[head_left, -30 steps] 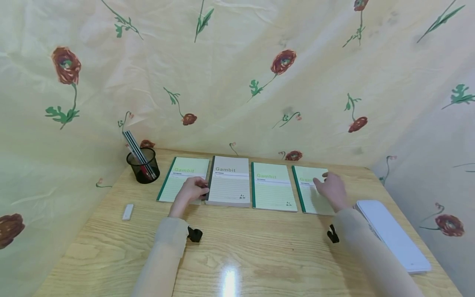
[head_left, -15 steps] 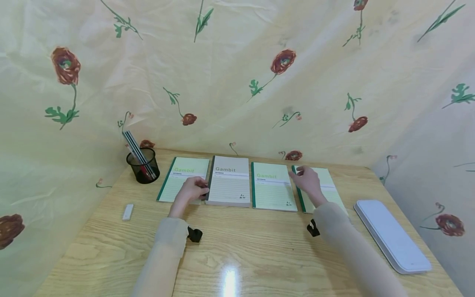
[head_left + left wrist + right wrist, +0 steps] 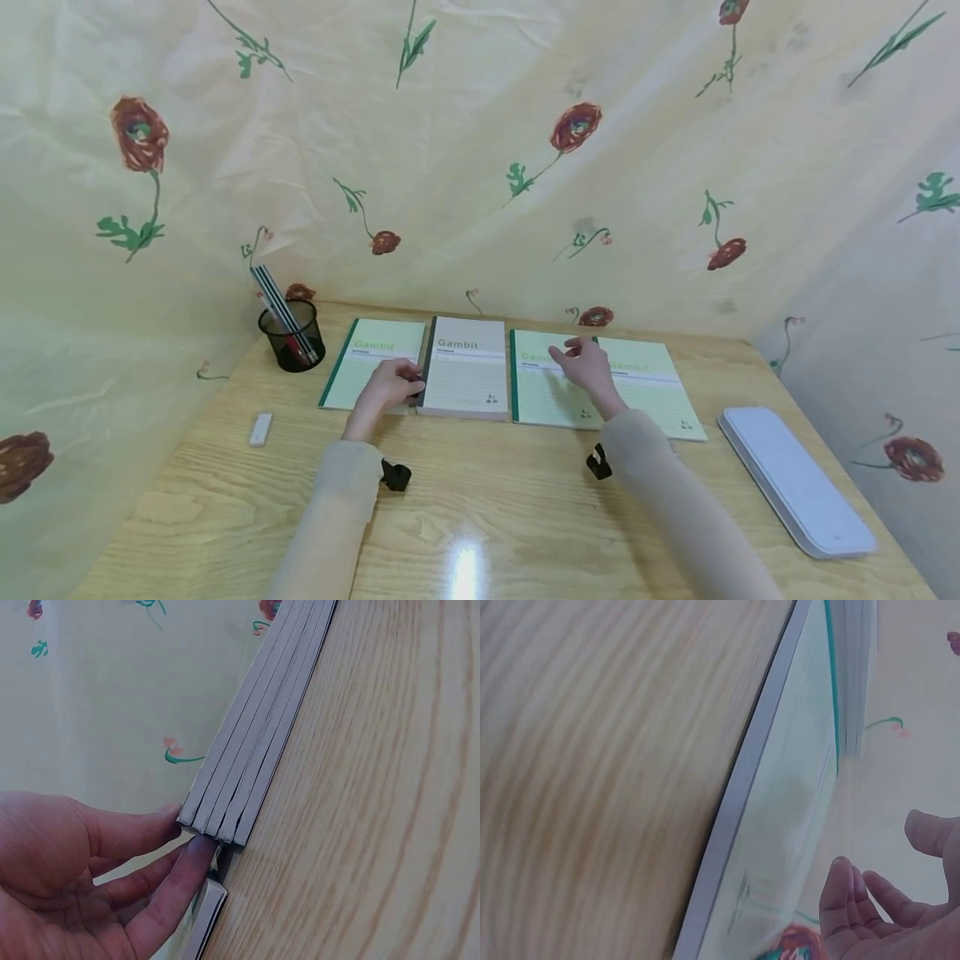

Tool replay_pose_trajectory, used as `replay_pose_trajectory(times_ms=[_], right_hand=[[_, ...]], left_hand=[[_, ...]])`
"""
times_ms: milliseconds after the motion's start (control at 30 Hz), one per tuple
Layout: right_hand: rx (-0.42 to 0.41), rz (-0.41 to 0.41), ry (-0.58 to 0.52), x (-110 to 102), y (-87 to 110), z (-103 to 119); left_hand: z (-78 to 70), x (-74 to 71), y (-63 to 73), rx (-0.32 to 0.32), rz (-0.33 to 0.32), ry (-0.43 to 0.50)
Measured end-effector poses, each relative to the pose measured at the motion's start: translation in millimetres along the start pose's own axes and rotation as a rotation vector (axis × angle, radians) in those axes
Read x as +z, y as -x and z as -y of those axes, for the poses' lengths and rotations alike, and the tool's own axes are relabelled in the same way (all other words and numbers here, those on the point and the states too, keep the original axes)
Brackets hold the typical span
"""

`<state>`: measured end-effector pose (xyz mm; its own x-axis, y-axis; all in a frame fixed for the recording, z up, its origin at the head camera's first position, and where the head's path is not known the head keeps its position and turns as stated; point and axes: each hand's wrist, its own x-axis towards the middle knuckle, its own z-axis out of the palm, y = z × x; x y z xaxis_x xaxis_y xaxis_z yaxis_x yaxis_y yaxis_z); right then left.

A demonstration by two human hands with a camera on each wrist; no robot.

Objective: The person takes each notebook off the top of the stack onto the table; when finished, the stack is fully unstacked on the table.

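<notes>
My left hand (image 3: 392, 383) is at the dark spine of a thick grey-covered stack of notebooks (image 3: 468, 375) in the head view. Up close in the left wrist view, the thumb tip meets the stack's top corner and a fingertip touches its spine side, beside the layered page edges (image 3: 251, 742). My right hand (image 3: 587, 371) hovers over a pale green notebook (image 3: 551, 400) with a green spine, fingers loosely bent and nothing between them. Right of it lies another green notebook (image 3: 652, 396). A further green notebook (image 3: 345, 379) lies left of the stack, partly behind my left hand.
A black mesh pen cup (image 3: 294, 337) with pencils stands at the back left. In front of it lies a small white eraser-like block (image 3: 260, 430). A long white case (image 3: 797, 483) lies along the table's right side. A flowered cloth (image 3: 465, 150) hangs behind.
My right hand has moved left, from over the rightmost notebook to over the notebook beside it, uncovering the former. My left hand stays at the grey stack's spine.
</notes>
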<state>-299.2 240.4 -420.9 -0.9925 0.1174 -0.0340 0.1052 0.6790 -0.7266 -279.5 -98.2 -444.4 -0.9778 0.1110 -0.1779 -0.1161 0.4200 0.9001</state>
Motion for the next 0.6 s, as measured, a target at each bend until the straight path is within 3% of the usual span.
replay_pose_trajectory(times_ms=[600], right_hand=[[0.050, 0.054, -0.146, 50.8, 3.8, 28.5]], left_hand=[[-0.7, 0.4, 2.0, 0.011, -0.005, 0.001]])
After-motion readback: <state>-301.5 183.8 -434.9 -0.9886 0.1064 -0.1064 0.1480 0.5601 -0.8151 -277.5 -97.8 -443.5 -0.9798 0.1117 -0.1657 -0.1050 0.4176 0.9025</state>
